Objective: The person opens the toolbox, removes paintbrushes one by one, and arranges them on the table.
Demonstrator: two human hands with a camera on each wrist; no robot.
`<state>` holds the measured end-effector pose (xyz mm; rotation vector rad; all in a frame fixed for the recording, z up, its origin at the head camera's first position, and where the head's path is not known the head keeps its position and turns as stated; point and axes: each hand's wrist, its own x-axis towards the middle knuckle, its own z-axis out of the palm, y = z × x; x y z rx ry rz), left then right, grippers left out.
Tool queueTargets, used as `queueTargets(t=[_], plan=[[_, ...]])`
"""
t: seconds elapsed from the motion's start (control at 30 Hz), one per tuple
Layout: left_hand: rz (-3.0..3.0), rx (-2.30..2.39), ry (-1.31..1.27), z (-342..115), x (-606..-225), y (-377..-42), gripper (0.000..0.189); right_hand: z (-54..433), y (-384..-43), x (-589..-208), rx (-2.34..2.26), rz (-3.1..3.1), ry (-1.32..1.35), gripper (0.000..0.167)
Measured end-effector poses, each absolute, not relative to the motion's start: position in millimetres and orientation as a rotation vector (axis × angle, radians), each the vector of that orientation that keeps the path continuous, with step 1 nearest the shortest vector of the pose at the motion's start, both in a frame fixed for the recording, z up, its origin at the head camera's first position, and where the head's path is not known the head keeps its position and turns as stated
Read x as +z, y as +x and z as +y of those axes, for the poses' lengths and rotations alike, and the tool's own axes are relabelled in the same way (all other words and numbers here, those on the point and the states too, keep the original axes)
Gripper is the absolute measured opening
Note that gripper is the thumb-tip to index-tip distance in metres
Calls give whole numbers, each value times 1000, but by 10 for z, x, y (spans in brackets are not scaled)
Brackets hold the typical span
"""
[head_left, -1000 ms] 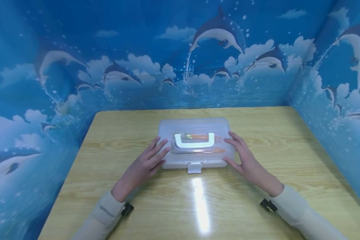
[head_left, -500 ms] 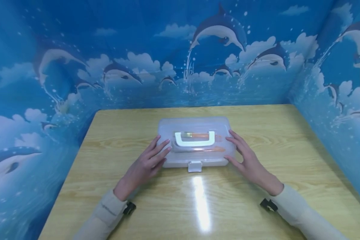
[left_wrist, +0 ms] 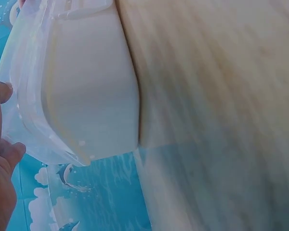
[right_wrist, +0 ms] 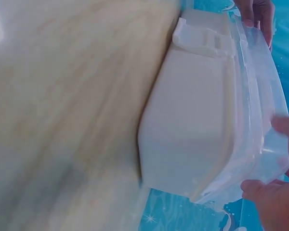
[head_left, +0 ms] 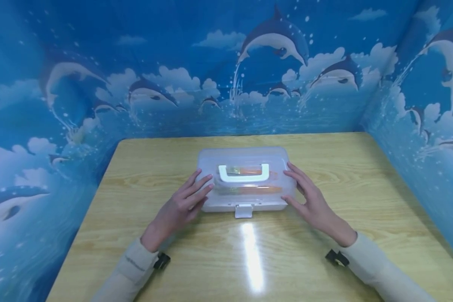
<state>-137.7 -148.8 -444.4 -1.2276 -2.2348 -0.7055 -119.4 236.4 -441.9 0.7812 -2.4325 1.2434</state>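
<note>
A translucent plastic storage box [head_left: 245,205] with a clear lid [head_left: 245,155] sits on the table. A white carry handle [head_left: 243,178] lies on the lid, and the front latch [head_left: 243,211] sticks outward. Paintbrushes with orange handles [head_left: 262,190] show through the plastic. My left hand [head_left: 179,205] touches the lid's left end with spread, fairly straight fingers. At the opposite end my right hand [head_left: 313,205] rests its extended fingers and thumb along the lid's edge. In the right wrist view, the thumb [right_wrist: 253,188] is at the lid's lower corner and the latch [right_wrist: 202,41] hangs off the box front.
The wood-grain table [head_left: 147,159] stands against a blue backdrop [head_left: 173,117] printed with dolphins. A bright light reflection [head_left: 252,256] lies on the table before the box. Small black devices [head_left: 161,261] are fixed at both sleeve cuffs.
The handle and lid top appear slightly farther back over the box, and the lower brush shows more clearly. Both hands keep nearly the same places at the lid's ends.
</note>
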Motion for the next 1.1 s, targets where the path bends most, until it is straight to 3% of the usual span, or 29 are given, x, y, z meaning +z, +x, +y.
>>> queueTargets(t=[0.17, 0.67, 0.77, 0.97, 1.1], plan=[[-2273, -705, -1221, -1483, -4370, -1375, 46, 2397, -1208, -4347, 1169, -2512, 809, 94], [-2239, -699, -1230, -1509, -4334, -1411, 59, 2477, -1257, -4267, 878, -2499, 936, 94], [-2267, -703, -1218, -1528, -4314, -1404, 58, 2499, -1290, -4272, 855, -2433, 994, 91], [-2254, -678, -1226, -1525, -4300, -1415, 57, 2515, -1315, -4266, 820, -2319, 1098, 67], [-2237, -659, -1233, -1524, -4300, -1412, 60, 2503, -1306, -4250, 758, -2275, 1132, 65]])
